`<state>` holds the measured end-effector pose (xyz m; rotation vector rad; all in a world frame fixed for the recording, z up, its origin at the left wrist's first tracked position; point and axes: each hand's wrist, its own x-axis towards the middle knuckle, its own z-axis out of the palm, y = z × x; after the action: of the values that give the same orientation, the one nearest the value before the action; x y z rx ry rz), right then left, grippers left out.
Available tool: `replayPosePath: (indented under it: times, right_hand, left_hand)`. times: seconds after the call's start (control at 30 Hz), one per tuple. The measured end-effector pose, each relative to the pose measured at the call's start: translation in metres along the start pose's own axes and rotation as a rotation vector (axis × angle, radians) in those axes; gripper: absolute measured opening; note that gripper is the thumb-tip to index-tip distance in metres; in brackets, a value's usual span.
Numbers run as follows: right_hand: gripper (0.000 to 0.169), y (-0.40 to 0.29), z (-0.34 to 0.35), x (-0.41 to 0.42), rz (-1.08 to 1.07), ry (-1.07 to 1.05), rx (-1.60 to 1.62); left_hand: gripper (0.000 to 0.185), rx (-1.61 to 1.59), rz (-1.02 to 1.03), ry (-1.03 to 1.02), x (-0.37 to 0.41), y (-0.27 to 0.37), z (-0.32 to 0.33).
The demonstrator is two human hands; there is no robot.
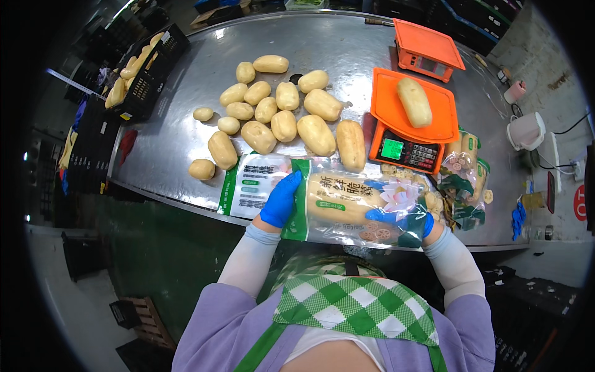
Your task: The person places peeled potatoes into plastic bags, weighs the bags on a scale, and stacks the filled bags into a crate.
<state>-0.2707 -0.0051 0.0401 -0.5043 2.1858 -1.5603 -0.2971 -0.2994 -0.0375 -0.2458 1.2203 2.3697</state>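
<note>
My left hand (281,200), in a blue glove, pinches the green-edged end of a clear printed plastic bag (353,235). Inside the bag lies a pale lotus root section (341,215). My right hand (425,223), also gloved, grips the bag's other end; its fingers show through the film, and I cannot tell whether they are inside or behind it. Beneath and left of my left hand, a stack of flat printed bags (253,186) rests on the metal table (162,158). Several loose lotus root sections (283,125) lie beyond the bags.
An orange scale (381,104) carries one lotus root section (414,102); a second orange scale (427,39) stands behind. Filled bags (465,172) and cut root ends (434,202) lie at right. At left is a black crate (151,88) of roots. A wall (558,51) borders the right.
</note>
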Motion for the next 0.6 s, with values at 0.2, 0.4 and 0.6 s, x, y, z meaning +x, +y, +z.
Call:
replayPosePath:
  times: [0.2, 0.4, 0.6]
  right_hand:
    - [0.060, 0.014, 0.004, -0.001, 0.127, 0.075, 0.354]
    - [0.053, 0.054, -0.003, -0.029, 0.241, 0.154, 0.910]
    - [0.062, 0.064, 0.028, -0.035, 0.085, 0.146, 1.644]
  left_hand:
    - [0.035, 0.196, 0.193, 0.310, -0.001, 0.027, -0.038]
    - [0.045, -0.147, 0.129, 0.419, -0.034, 0.072, -0.103]
    - [0.055, -0.277, 0.040, 0.261, -0.049, 0.046, -0.188]
